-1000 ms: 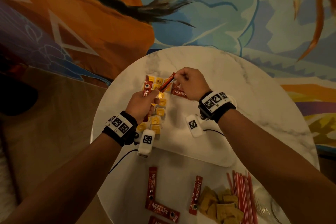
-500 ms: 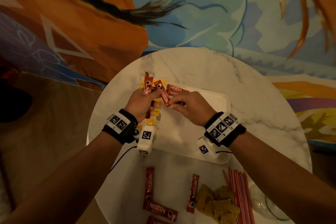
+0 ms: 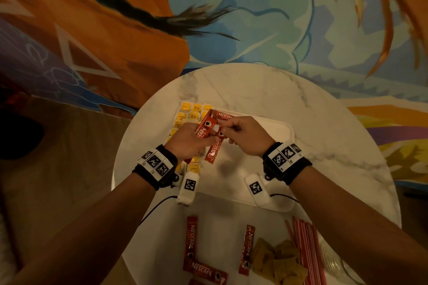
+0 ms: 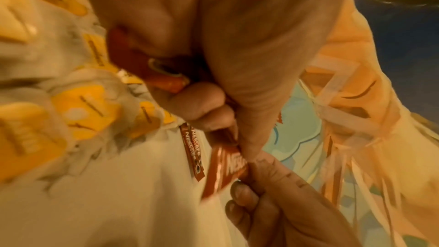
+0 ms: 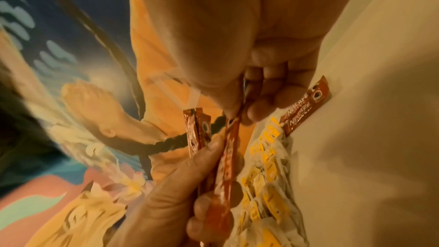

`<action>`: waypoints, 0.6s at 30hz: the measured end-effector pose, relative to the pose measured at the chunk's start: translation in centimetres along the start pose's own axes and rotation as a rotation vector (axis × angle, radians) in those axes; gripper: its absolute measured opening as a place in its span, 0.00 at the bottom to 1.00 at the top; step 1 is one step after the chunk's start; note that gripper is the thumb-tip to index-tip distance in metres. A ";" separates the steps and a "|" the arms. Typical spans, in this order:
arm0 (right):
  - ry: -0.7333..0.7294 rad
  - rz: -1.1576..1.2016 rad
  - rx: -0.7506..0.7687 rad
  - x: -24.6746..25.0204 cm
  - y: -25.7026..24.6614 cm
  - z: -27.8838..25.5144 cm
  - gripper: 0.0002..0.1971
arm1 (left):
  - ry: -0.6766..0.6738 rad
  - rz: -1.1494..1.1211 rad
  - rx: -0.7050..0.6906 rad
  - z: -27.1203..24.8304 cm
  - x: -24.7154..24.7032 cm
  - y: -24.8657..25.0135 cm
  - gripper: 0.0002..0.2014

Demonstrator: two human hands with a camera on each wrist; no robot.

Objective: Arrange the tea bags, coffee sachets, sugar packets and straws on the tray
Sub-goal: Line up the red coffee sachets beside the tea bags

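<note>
A white tray (image 3: 273,136) lies on the round marble table. Yellow tea bags (image 3: 193,112) fill its left side, and red coffee sachets (image 3: 224,115) lie at its back. My left hand (image 3: 196,140) grips a small bunch of sachets (image 3: 203,128) above the tea bags. My right hand (image 3: 226,133) pinches the top end of one sachet (image 3: 214,152), which hangs down against the left fingers. In the right wrist view, the pinched sachet (image 5: 231,138) stands beside the left hand's bunch (image 5: 197,132). In the left wrist view, the right fingers (image 4: 261,185) hold that sachet (image 4: 225,168).
On the near table, off the tray, lie three loose sachets (image 3: 191,238), a heap of brown sugar packets (image 3: 278,261) and a bundle of red straws (image 3: 305,247). A clear glass (image 3: 335,266) stands at the near right edge. A painted wall rises behind the table.
My right hand came back from the tray's far end to my left hand. It now pinches the end of one sachet from the left hand's bunch, lower over the tray.
</note>
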State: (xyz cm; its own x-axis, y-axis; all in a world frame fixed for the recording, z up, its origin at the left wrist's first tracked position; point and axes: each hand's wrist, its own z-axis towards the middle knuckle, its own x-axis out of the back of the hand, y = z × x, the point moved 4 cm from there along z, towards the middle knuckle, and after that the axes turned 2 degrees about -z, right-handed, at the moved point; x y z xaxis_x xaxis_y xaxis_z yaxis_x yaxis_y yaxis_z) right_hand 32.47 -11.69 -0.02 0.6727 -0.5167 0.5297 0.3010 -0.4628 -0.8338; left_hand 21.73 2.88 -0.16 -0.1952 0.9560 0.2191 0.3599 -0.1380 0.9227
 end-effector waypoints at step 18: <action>0.192 -0.009 -0.461 1.3 6.4 0.5 0.10 | 0.258 -0.233 0.128 1.4 1.5 -2.5 0.10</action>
State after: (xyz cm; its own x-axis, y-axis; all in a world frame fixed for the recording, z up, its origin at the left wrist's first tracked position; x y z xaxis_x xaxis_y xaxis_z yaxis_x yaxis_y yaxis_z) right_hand 35.62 -14.99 -4.70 0.5221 -0.6145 0.5914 -0.0536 -0.7157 -0.6964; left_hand 21.79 5.05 -2.61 -0.5029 0.8590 0.0960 0.3867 0.1243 0.9138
